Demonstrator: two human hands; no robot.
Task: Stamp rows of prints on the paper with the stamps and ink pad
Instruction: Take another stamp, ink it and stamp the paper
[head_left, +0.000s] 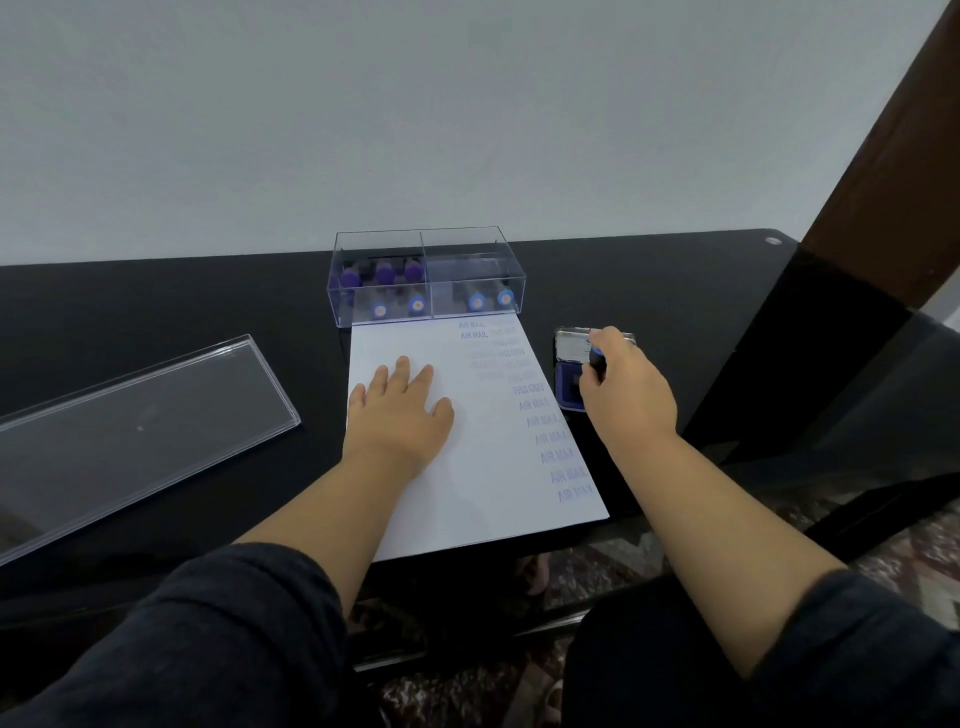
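1. Head view: white paper (457, 467) lying flat on a black table (675, 291), its near edge at the table's front edge and its far edge touching a clear plastic box (426, 283).
2. Left hand (402, 413) pressed palm-down on the left half of the paper, fingers straight and spread, gripping nothing.
3. Right hand (626, 392) curled round a stamp (597, 358) with a blue and black handle, held over the ink pad (569, 395).
4. Ink pad open just beside the paper's right edge, blue tray nearer, silvery lid (571, 345) folded back behind it; stamp face hidden by the fingers, so contact with the pad cannot be told.
5. Blue prints running down the right side of the paper, "AIR MAIL" legible in the top lines and the lower column (556, 447), fainter blurred lines between.
6. Clear plastic box split into two compartments: purple-capped stamps (384, 273) and two blue-capped ones (397, 307) in the left, two blue-capped stamps (491, 300) in the right.
7. Clear lid (140, 431) of the box lying well left of the paper, open side up, on the table.
8. Dark sleeves (208, 639) pushed up both forearms; pale wall behind the table; brown post at far right.
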